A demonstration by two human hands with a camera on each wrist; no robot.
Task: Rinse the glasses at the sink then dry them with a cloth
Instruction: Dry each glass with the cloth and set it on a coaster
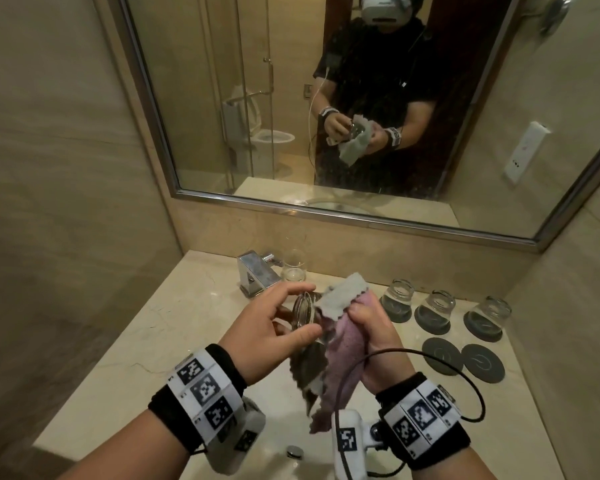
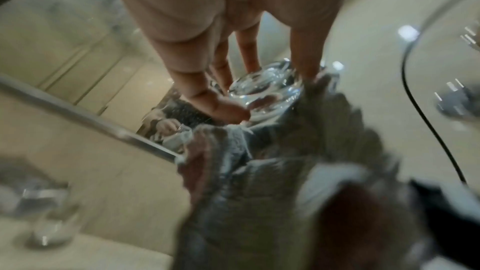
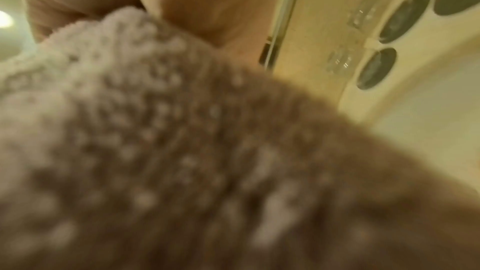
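My left hand [image 1: 278, 320] grips a clear glass [image 1: 305, 311] by its thick base, held on its side above the sink. The left wrist view shows my fingertips [image 2: 228, 110] round that base [image 2: 265, 89]. My right hand [image 1: 368, 323] holds a grey and pink cloth [image 1: 340, 327] bunched against the glass's mouth end; the cloth [image 3: 182, 151] fills the right wrist view. Three glasses [image 1: 397, 296] [image 1: 436, 304] [image 1: 489, 313] stand upside down on dark coasters at the right. One upright glass [image 1: 293, 268] stands beside the tap.
A chrome tap [image 1: 257, 273] stands behind the sink, whose drain plug [image 1: 295, 452] shows below my wrists. Two bare dark coasters [image 1: 442, 355] [image 1: 482, 362] lie at the right on the marble counter [image 1: 174, 323]. A large mirror [image 1: 222, 98] covers the wall behind.
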